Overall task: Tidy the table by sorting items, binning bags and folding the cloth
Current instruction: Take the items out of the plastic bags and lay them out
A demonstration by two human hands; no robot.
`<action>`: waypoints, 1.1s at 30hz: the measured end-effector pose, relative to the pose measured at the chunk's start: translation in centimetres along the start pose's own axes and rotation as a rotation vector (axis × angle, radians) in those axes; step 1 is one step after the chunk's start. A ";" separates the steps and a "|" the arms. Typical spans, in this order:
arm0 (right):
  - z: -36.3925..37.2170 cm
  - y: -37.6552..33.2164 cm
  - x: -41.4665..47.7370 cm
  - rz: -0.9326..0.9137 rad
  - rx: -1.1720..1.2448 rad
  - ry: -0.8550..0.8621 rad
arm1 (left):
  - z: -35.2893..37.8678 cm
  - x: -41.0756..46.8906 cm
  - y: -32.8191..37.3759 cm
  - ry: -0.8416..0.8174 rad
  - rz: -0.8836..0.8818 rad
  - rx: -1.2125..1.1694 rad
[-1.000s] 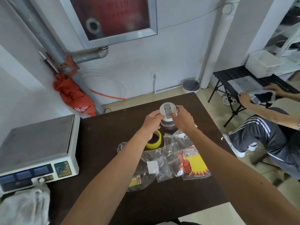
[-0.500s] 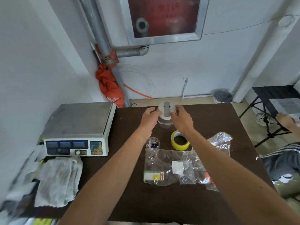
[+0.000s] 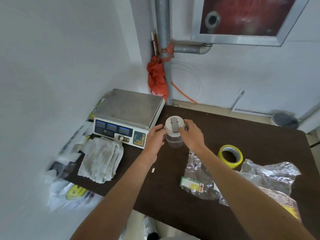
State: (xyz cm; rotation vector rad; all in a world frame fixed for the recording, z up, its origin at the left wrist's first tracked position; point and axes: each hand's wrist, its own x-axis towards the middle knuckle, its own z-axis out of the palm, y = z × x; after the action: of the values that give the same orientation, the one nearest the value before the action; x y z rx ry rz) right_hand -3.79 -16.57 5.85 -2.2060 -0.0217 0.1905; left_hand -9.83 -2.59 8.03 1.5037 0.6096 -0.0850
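A clear plastic jar (image 3: 174, 142) with a white lid and grey clasp stands on the dark brown table (image 3: 242, 129) just right of the scale. My left hand (image 3: 154, 139) and my right hand (image 3: 191, 135) both grip the jar near its lid, one on each side. A crumpled white cloth (image 3: 100, 161) lies at the table's left end in front of the scale. Clear plastic bags (image 3: 199, 179) with labels lie to the right under my right forearm, and a larger crinkled bag (image 3: 270, 177) sits further right. A yellow tape roll (image 3: 230, 155) lies beside them.
A digital weighing scale (image 3: 128, 115) occupies the table's far left corner. White plastic bags (image 3: 69, 194) hang off the left edge against the wall. A grey pipe and an orange cloth (image 3: 156, 80) stand behind the table. A round grey bin (image 3: 284, 119) sits on the floor at the back right.
Both hands have carried the jar leftward across the table to a spot next to the scale. The view has swung left, bringing the cloth and scale toward the centre.
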 end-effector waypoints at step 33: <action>14.9 -6.6 -4.6 -0.082 0.029 -0.425 | -15.5 -3.2 -6.1 0.375 -0.005 -0.104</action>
State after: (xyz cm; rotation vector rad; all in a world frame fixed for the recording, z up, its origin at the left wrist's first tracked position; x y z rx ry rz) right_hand -10.11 -1.17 2.98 -2.0942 -0.3411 0.6061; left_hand -20.12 10.48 4.65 1.4263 0.9032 0.2277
